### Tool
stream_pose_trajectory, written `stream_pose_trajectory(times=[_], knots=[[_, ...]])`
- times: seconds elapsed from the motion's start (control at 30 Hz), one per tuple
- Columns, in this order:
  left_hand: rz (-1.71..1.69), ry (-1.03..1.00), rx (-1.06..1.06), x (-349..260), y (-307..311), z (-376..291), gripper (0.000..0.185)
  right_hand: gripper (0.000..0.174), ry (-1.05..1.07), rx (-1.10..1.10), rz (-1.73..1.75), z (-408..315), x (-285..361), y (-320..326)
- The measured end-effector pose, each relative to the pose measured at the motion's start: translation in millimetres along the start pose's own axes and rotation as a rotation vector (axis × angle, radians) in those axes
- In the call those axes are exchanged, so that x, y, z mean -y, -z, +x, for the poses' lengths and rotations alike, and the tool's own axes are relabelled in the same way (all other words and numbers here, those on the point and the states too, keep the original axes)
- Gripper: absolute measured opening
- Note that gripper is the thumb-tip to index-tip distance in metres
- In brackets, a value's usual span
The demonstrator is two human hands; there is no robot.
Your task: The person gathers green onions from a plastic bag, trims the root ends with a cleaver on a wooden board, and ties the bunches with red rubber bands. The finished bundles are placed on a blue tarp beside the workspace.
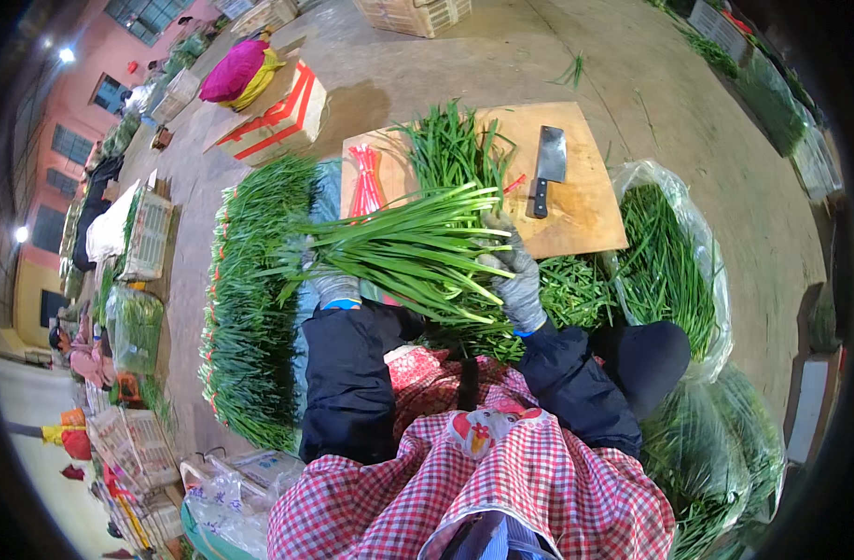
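A loose bunch of garlic chives (399,245) lies crosswise between my gloved hands, its pale cut ends to the right. My left hand (334,283) grips the leafy end, its fingers partly hidden by the leaves. Around the pale stem ends, my right hand (521,280) is closed. More chives (444,150) rest on the wooden board (588,227) just beyond. On that board are a bundle of red-and-white ties (366,178) and a cleaver (552,161) with a black handle. Below the bunch, cut chive pieces (574,287) fill the space before my lap.
Tied chive bunches (255,301) form a long row at my left on a blue sheet (327,189). Plastic bags of chives (668,259) stand on the right. Beyond the board is a taped foam box (287,115). A person (94,350) is far left, among crates.
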State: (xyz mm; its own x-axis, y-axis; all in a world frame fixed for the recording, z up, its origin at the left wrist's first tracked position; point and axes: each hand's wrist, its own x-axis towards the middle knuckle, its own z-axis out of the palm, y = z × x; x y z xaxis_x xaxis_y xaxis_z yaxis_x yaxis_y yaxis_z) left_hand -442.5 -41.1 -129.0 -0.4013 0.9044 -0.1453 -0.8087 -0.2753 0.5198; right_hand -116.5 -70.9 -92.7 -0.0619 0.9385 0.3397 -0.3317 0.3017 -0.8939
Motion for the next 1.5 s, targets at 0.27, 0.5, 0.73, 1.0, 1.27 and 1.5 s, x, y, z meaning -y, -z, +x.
stream_pose_trajectory(times=[0.27,0.5,0.73,1.0,1.27,1.5], knots=[[-0.164,0.069,0.2,1,21,28,0.044,0.037,-0.507,0.039,-0.037,-25,20,79],[-0.128,0.226,0.421,10,-48,29,0.036,0.09,-0.217,0.431,-0.879,-6,73,127],[0.289,0.482,0.263,60,-188,-33,0.028,0.116,-0.255,0.585,-0.381,36,69,67],[0.661,0.472,0.284,162,-235,-73,0.027,0.08,-0.413,0.277,0.257,16,38,46],[0.66,0.598,0.574,211,-261,-67,0.03,0.036,-0.4,-0.101,0.245,11,34,78],[0.382,0.822,0.802,162,-266,13,0.055,0.05,-0.336,-0.139,0.382,43,74,125]])
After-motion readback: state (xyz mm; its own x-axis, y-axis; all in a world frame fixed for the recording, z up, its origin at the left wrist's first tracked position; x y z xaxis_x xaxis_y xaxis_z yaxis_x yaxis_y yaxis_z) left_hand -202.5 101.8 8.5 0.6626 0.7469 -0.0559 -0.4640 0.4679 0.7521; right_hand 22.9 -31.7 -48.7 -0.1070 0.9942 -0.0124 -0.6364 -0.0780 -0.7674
